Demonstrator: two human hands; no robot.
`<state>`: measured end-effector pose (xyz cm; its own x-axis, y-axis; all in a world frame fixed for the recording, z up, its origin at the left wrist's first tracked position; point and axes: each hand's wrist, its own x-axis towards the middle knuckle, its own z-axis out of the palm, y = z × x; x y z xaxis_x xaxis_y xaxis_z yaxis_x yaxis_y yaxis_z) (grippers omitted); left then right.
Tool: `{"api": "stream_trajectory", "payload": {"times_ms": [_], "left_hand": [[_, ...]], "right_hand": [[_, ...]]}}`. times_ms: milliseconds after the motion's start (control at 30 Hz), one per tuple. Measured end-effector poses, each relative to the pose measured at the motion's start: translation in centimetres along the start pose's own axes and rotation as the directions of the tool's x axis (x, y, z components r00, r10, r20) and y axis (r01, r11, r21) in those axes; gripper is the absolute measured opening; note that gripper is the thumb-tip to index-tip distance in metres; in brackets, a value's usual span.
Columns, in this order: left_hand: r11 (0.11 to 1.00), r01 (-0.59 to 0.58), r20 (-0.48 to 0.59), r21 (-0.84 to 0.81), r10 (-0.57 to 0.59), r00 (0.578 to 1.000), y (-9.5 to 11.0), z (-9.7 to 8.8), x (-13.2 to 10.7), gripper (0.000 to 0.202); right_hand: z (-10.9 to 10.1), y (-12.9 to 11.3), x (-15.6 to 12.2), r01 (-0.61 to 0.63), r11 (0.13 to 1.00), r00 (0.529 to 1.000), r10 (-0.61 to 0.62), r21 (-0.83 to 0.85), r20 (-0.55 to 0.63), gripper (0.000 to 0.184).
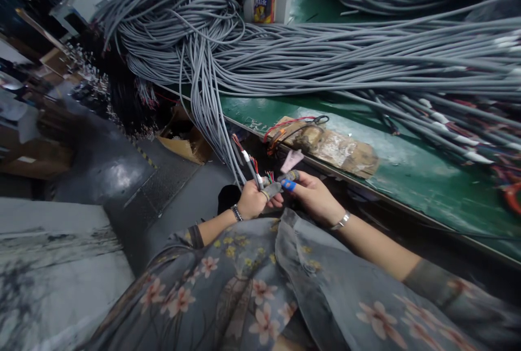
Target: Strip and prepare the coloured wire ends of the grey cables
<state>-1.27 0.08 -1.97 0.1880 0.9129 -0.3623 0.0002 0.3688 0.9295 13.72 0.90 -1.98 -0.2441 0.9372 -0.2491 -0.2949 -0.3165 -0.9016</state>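
Observation:
My left hand is closed round grey cables whose stripped ends stick up above the fist. White wrapping and thin red wires show at those ends. Some fine coloured wires fan out between my two hands. Close beside it, my right hand has its thumb and fingers pinched together at these wires; what lies between the fingertips is too small to make out. Blue tape wraps the right thumb, and grey covers sit on some fingertips of both hands. A pale pink scrap is just above the right fingers.
A large bundle of grey cables lies along the green table and hangs over its left edge. A worn, taped cardboard piece lies near the front edge. On the floor stands an open carton. A white surface is at lower left.

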Motion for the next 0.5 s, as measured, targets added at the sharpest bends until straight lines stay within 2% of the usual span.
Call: {"api": "stream_trajectory", "payload": {"times_ms": [133, 200, 267, 367, 500], "left_hand": [[0.998, 0.016, 0.152, 0.054, -0.024, 0.988, 0.7, -0.3, -0.1, 0.052], [0.995, 0.037, 0.186, 0.092, -0.053, 0.981, 1.0, -0.4, -0.2, 0.05], [0.995, 0.045, 0.169, 0.09, -0.06, 0.984, 1.0, -0.4, -0.3, 0.049], [0.999, 0.027, 0.1, 0.025, -0.029, 0.995, 0.6, -0.3, -0.3, 0.052], [0.998, 0.042, 0.019, -0.053, -0.041, 0.999, -0.2, -0.2, -0.2, 0.055]], "right_hand": [[1.0, -0.6, -0.1, -0.048, 0.997, 0.994, 0.042, 0.054, 0.104, 0.036], [1.1, -0.9, 0.0, -0.075, 0.997, 0.986, 0.072, 0.015, 0.147, 0.037], [1.0, -1.0, 0.1, -0.058, 0.997, 0.989, 0.063, -0.04, 0.137, 0.039], [0.8, -0.6, 0.4, 0.007, 0.994, 0.998, -0.001, -0.106, 0.057, 0.042], [0.8, 0.1, 0.5, 0.037, 0.992, 0.999, -0.039, -0.12, -0.019, 0.041]]}}
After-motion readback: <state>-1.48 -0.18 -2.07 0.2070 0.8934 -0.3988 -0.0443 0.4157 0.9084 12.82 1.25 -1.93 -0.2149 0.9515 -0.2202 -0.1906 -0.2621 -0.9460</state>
